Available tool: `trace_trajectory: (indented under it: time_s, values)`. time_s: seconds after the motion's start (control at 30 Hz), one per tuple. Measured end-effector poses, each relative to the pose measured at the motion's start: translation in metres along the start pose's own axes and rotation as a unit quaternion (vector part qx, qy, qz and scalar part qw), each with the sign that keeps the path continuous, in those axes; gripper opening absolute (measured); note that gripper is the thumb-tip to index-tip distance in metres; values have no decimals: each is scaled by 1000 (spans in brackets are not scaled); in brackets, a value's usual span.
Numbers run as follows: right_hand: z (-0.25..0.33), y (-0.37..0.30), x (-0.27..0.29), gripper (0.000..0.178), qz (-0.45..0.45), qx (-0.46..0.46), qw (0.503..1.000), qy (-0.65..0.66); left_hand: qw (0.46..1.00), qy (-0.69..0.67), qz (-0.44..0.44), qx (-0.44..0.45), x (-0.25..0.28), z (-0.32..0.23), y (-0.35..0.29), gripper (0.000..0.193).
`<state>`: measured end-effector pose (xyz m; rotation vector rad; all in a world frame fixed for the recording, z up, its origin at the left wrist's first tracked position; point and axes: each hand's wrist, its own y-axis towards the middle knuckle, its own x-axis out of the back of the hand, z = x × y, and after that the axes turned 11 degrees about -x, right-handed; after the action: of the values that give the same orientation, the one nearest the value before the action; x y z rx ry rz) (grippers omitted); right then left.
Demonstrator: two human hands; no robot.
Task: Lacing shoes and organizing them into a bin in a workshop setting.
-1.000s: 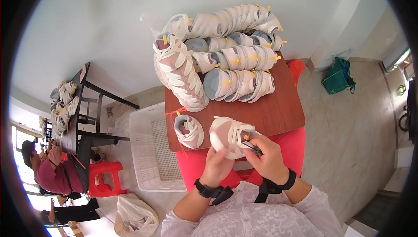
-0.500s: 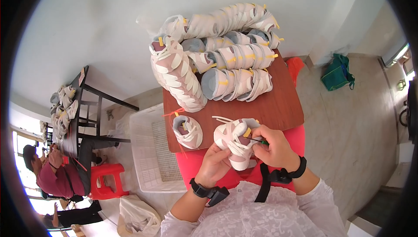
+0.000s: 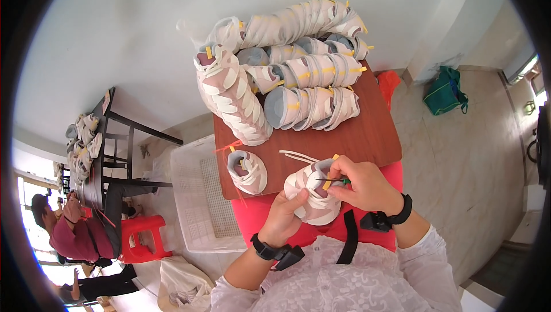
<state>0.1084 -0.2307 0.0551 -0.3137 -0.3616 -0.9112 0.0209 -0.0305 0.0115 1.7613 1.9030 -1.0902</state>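
Note:
A white and pinkish shoe upper [image 3: 320, 211] with a yellow pull tab is in front of me at the near table edge. My left hand [image 3: 282, 213] grips its left side, thumb on top by the lacing. In my right hand [image 3: 368, 188] is a thin-shafted pointed tool with a green handle [image 3: 345, 180]; its dark shaft crosses the shoe's opening near the tab. A loose white lace [image 3: 298, 155] sticks out to the left from the upper. Another shoe upper [image 3: 248, 174] stands to the left, with orange-red string beside it.
Rows of nested shoe uppers [image 3: 313, 108] cover the back of the brown table [image 3: 373, 140], and a long stack [image 3: 232, 97] lines its left. A white plastic crate [image 3: 186, 214] is on the floor at left. Beyond it, a person sits near a red stool [image 3: 140, 237].
The shoe upper has turned, its opening now showing more toward me. My right hand has risen slightly, and the tool's shaft now lies across the opening in plain sight.

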Motion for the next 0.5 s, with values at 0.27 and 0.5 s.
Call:
trace_trajectory:
  time_s: [0.27, 0.5]
  values:
    - [-9, -1, -25, 34, -102, 38, 993, 55, 997, -70, -18, -39, -4, 5, 2, 43]
    - [-11, 1, -28, 44, -111, 18, 993, 43, 998, -45, -17, -36, -2, 10, -1, 46]
